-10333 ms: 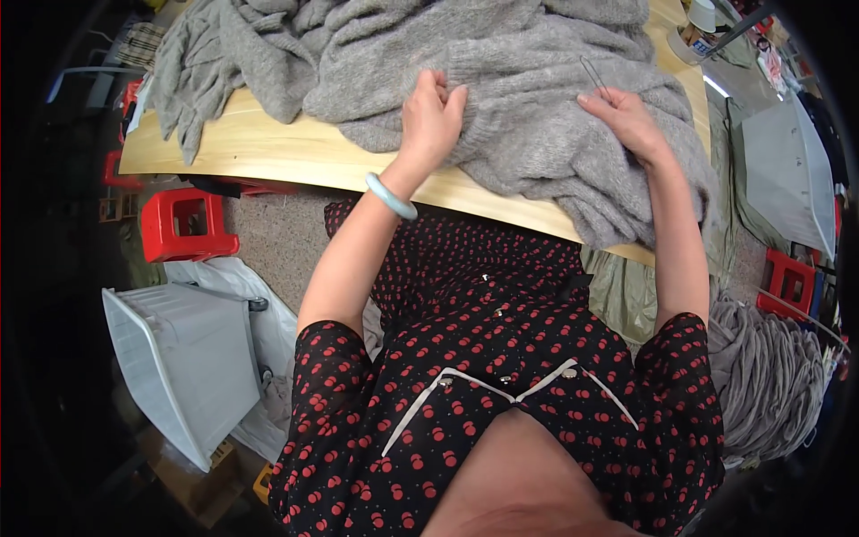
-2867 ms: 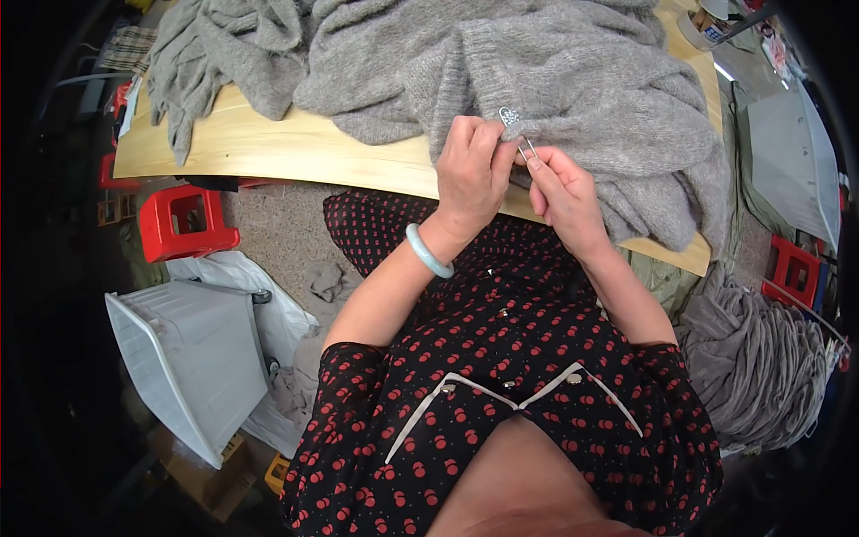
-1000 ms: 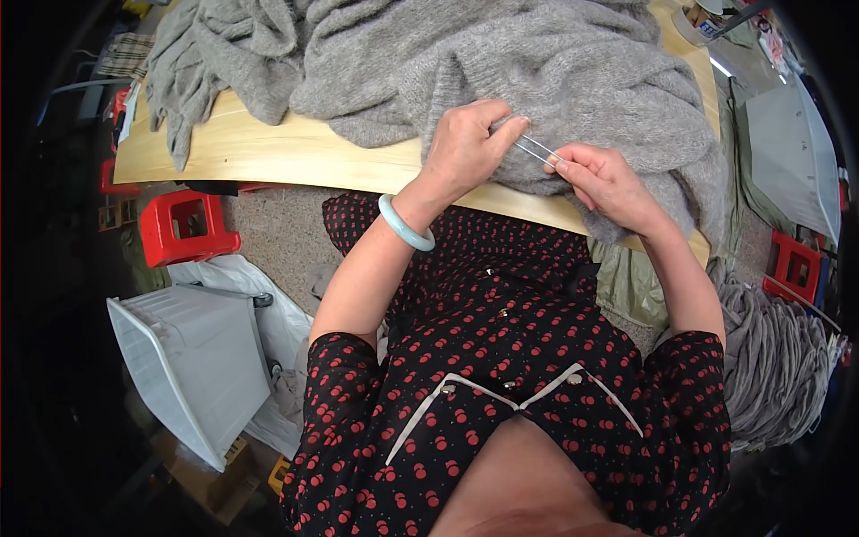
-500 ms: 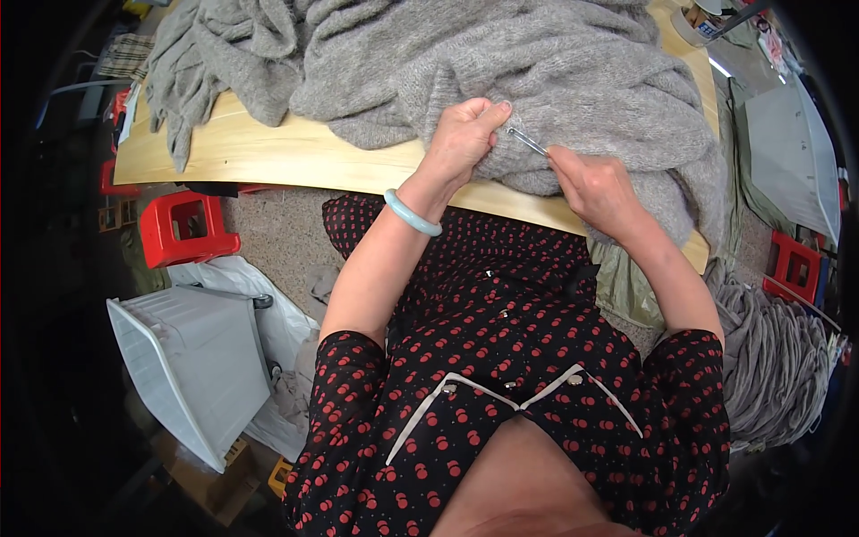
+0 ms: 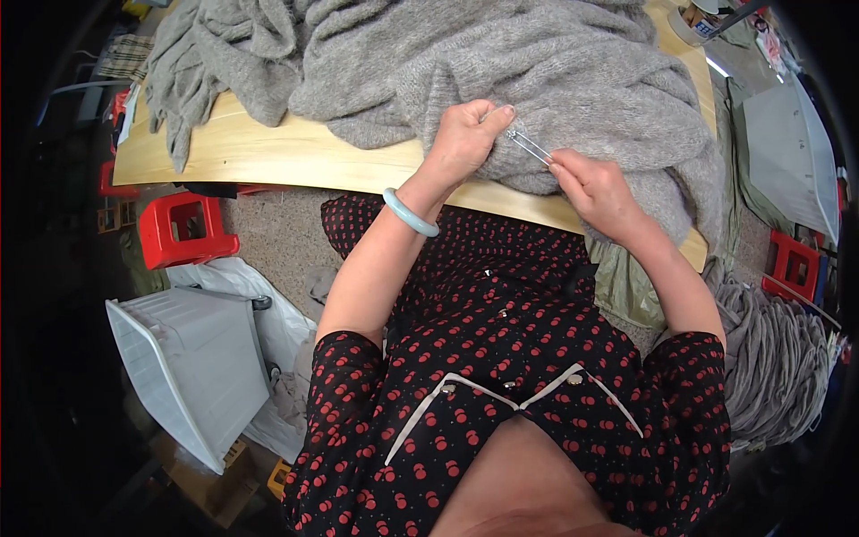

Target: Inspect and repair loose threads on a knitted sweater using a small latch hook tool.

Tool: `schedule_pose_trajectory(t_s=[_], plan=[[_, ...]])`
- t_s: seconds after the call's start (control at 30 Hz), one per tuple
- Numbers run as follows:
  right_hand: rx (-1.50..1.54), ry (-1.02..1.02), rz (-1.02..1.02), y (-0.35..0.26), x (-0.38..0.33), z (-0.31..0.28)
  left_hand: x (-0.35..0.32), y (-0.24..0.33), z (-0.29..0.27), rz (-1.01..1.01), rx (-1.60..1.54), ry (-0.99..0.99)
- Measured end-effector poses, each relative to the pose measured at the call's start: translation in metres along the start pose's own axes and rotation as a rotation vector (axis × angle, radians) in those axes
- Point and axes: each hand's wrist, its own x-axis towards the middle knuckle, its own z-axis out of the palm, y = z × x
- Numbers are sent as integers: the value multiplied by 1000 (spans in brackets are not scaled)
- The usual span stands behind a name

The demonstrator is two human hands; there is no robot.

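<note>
Knit (image 5: 582, 98) heaped on tabletop (image 5: 268, 150), your left hand (image 5: 465, 139) clamped on knit, your right hand (image 5: 599, 190) pinching wire tool (image 5: 531, 148)

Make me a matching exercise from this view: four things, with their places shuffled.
Things:
1. pale bangle
2. grey knit fabric
3. thin metal tool
4. whitish tub

Places:
A. in folds over the wooden table
B. around the left wrist
C. by the table's right edge, near the picture's top
D. between the fingers of the right hand

Pairs: 1-B, 2-A, 3-D, 4-C
</note>
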Motion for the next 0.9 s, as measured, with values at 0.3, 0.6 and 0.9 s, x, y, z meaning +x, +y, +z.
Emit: schedule_pose_trajectory(t_s=[0.3, 0.6, 0.9], plan=[[692, -265, 664, -21, 13, -21, -5, 13, -9, 64, 51, -61], [912, -290, 761, -21, 14, -33, -12, 11, -21, 84, 65, -150], [1024, -410, 732, -17, 15, -34, -4, -5, -21, -12, -326, -225]])
